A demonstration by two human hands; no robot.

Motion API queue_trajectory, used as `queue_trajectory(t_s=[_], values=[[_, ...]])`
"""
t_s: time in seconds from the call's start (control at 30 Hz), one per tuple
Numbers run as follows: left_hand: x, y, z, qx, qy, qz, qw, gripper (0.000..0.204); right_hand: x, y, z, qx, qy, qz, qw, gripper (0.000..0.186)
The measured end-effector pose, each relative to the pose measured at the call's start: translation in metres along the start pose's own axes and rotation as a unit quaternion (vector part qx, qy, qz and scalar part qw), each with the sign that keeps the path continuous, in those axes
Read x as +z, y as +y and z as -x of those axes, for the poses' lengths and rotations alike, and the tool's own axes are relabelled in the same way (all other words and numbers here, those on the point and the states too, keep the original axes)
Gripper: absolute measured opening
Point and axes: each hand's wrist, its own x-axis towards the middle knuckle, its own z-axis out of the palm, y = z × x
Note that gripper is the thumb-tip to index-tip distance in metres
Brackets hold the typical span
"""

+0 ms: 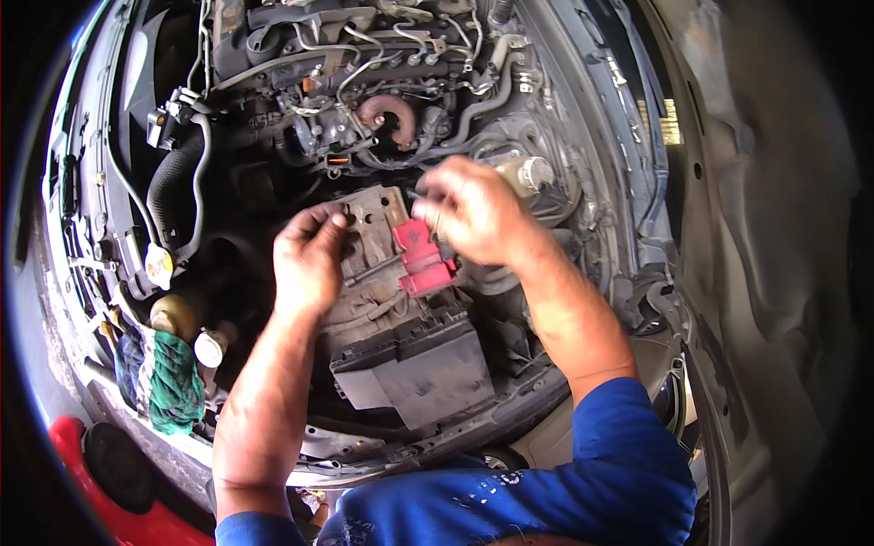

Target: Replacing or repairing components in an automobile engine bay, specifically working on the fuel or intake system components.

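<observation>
Mid battery-terminal work: left hand point(308, 255) clamps the grey bracket point(375, 211), right hand point(469, 214) pinches a small tool above the red cover point(421, 259). Next needs steady turning, I'd guess.

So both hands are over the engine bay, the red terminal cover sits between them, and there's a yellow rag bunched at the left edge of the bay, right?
Not quite: in the head view the rag is green and dark blue, not yellow. The rest holds: left hand and right hand are over the engine bay, with the red terminal cover between them.
</observation>
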Motion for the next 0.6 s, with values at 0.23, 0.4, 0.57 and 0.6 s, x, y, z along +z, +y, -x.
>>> queue_trajectory(t_s=[0.23,0.4,0.57,0.6], values=[[-0.016,-0.022,-0.121,0.081,0.079,0.062,0.992,0.027,0.073,0.099,-0.085,0.036,0.101,0.106,0.989,0.021],[-0.019,-0.029,-0.168,0.211,0.119,-0.214,0.946,0.024,0.098,0.144,-0.133,0.041,0.058,0.115,0.991,0.024],[-0.026,-0.044,-0.191,0.29,0.152,-0.333,0.884,0.021,0.108,0.164,-0.141,-0.017,0.078,0.064,0.995,0.03],[-0.022,-0.043,-0.192,0.333,0.16,-0.405,0.836,0.022,0.109,0.166,-0.139,-0.015,0.079,0.062,0.995,0.03]])
